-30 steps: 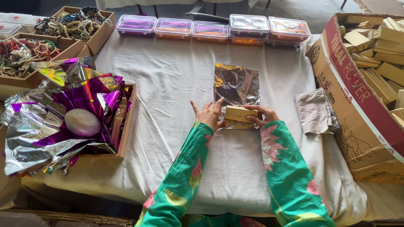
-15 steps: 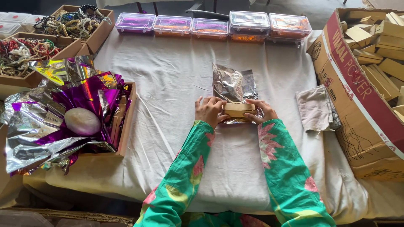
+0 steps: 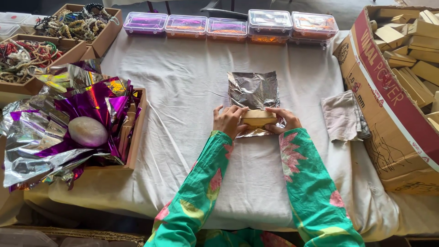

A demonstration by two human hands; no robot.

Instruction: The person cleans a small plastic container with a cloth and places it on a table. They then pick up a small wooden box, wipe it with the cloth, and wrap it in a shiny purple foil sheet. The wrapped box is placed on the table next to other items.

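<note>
Box, small and tan, is held on the near end of a silver foil sheet at the middle of the table, so the foil's free length lies toward the far edge. It is gripped at its ends between the left hand and right hand, fingers closed on it, pinning the sheet flat.

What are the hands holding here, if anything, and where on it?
Both hands hold a small tan box by its short ends, left hand on the left end, right hand on the right. It lies on a silver foil sheet.
</note>
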